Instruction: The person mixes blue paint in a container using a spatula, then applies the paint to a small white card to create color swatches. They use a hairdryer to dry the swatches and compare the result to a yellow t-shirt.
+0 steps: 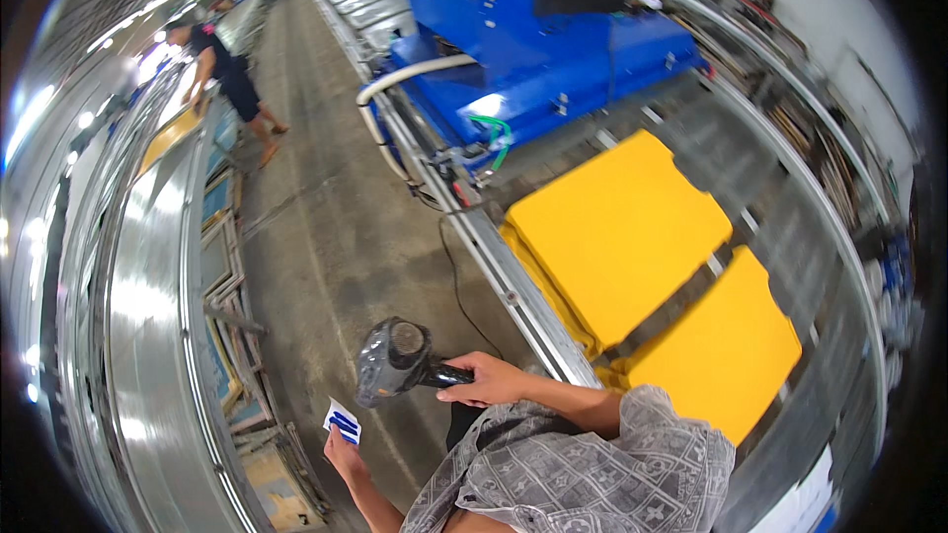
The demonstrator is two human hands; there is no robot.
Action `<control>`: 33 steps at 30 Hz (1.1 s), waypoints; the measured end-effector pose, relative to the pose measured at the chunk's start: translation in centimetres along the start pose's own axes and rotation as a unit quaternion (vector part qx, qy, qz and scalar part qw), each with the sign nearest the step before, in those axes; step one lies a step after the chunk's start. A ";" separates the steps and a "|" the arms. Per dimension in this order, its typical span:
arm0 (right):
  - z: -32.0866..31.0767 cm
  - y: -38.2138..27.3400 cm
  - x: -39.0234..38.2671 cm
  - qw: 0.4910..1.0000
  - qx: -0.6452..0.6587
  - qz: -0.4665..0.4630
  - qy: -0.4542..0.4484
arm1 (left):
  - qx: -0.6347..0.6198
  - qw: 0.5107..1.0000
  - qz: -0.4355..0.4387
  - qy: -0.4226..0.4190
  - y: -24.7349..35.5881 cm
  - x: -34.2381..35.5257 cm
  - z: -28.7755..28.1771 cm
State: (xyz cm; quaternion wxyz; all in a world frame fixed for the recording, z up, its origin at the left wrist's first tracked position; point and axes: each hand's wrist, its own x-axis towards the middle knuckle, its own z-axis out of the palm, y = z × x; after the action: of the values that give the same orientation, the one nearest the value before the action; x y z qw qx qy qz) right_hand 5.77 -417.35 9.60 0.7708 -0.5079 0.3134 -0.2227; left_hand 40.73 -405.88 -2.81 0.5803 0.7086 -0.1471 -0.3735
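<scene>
My right hand (pixel 484 381) is closed round the black handle of a dark grey hair dryer (pixel 390 360), which has a round disc on its upper side. The dryer is held over the floor, its body toward the left. Lower and to the left, my left hand (pixel 343 452) pinches a small white piece (pixel 342 419) with dark blue marks. It cannot be told whether this piece is paper or fabric. The dryer and the white piece are apart. Yellow cut pieces (pixel 622 227) lie flat on the long table at my right, touched by neither hand.
A big blue machine (pixel 553 59) sits over the table rails (pixel 513 298), with a pale hose (pixel 395 79). A thin cable (pixel 456 281) trails over the aisle floor (pixel 326 237). On the left run a shiny long table (pixel 148 336) and leaning frames (pixel 227 266). A person (pixel 225 74) stands farther up the aisle.
</scene>
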 end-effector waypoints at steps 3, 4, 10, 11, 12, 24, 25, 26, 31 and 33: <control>-0.1 0.2 -0.1 1.000 -0.005 0.001 0.009 | -0.086 0.994 0.031 -0.067 -0.7 0.6 -0.4; -0.1 0.3 -0.2 1.000 -0.001 -0.012 0.007 | -0.057 0.996 0.014 -0.074 -0.6 0.8 -0.8; 0.0 0.3 -0.8 1.000 -0.020 -0.014 0.016 | 0.015 0.999 0.013 -0.039 0.7 1.1 -0.3; 0.0 0.2 -0.8 0.999 -0.023 -0.021 0.016 | 0.031 0.999 0.027 -0.028 1.0 0.9 -0.1; 0.0 0.1 -0.8 0.999 -0.025 -0.021 0.015 | 0.033 0.999 0.033 -0.027 1.3 0.8 0.2; -0.1 0.0 -0.5 1.000 0.009 -0.016 0.007 | 0.058 0.997 0.049 -0.012 0.1 1.0 0.0; -0.1 0.1 -0.4 1.000 0.013 -0.015 -0.004 | 0.048 0.998 0.046 -0.005 0.1 1.0 0.0; -0.1 0.2 -0.3 1.000 0.003 -0.012 0.017 | 0.060 0.997 0.052 0.001 0.1 0.9 0.1; 0.2 0.5 0.0 1.000 0.015 -0.017 0.000 | 0.134 0.988 0.056 0.042 1.2 0.0 0.3; 0.1 0.5 0.1 1.000 0.017 0.001 0.004 | 0.139 0.986 0.066 0.059 1.7 -0.3 0.7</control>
State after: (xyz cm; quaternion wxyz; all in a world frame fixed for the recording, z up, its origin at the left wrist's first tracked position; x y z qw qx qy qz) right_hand 5.95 -417.18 9.16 0.7782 -0.4937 0.3129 -0.2296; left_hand 40.42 -406.62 -1.15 0.5072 0.7920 -0.2091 -0.2676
